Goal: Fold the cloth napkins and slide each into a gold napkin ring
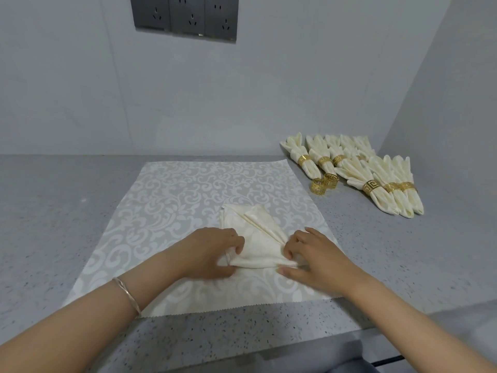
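- The cream damask cloth napkin (255,235) is lying partly folded in the middle of the big pale scroll-patterned fabric mat (174,200), and that's sitting flat on the grey speckled stone countertop (53,211).
- The left hand (212,251) is curling its fingers round the napkin's near-left corner, bunching the cloth up there.
- The right hand (312,254) is pinching the near-right end where a few pleats are running together, with the thumb lying along the front edge.
- A thin metal bangle (127,294) is sitting on the left wrist.
- Two loose gold fretwork napkin rings (318,186) are standing side by side on the counter, off to the right of the mat.
- Just behind those, a row of ringed cream napkins (309,157) is lying fanned out, and a second bunch of three (387,195) is lying nearer on the right, each wearing a gold band.
- A dark grey wall socket panel (184,16) is showing up top.
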{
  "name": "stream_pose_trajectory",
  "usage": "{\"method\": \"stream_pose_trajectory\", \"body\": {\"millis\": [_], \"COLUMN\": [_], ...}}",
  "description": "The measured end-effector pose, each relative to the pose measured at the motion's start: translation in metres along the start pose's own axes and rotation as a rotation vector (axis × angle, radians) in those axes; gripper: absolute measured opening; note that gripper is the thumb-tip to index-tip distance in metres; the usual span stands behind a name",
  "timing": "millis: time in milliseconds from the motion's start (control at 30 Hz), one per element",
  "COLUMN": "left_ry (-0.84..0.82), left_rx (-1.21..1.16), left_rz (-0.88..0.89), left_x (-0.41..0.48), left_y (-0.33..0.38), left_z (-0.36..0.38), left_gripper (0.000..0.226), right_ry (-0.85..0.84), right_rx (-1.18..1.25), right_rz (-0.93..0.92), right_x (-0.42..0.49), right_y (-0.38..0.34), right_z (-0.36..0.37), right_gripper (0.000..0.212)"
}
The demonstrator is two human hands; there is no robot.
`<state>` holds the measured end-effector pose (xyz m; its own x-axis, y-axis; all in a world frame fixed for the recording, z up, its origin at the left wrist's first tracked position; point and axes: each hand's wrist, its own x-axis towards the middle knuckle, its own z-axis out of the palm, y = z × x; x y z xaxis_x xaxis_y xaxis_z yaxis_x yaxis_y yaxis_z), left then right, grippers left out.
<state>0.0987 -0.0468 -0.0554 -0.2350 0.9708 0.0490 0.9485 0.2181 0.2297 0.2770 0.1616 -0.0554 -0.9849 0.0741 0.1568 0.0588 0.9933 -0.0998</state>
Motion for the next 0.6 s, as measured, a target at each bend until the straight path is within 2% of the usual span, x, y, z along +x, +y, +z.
{"method": "stream_pose_trajectory", "body": {"millis": [100, 200, 267, 433, 600], "left_ry": [0.092, 0.212, 0.240, 0.278, 0.341], "left_rx": [-0.124, -0.367, -0.456, -0.470, -0.344], "left_rz": [-0.070, -0.204, -0.287, -0.359, -0.425], "left_x": [0.003, 0.014, 0.025, 0.046, 0.059], "left_y": [-0.003, -0.005, -0.007, -0.008, -0.005], "left_z": [-0.004, -0.006, -0.004, 0.007, 0.013], "left_gripper": [0.018, 0.031, 0.032, 0.027, 0.024], "right_ry": [0.009, 0.047, 0.082, 0.106, 0.000], "right_rx": [0.001, 0.074, 0.141, 0.260, 0.187], "right_rz": [0.025, 0.070, 0.117, 0.186, 0.138], "right_x": [0.002, 0.006, 0.010, 0.019, 0.030], "right_y": [0.000, 0.002, 0.002, 0.004, 0.006], "right_z": [0.003, 0.003, 0.002, 0.003, 0.010], "right_gripper": [0.043, 0.044, 0.036, 0.019, 0.040]}}
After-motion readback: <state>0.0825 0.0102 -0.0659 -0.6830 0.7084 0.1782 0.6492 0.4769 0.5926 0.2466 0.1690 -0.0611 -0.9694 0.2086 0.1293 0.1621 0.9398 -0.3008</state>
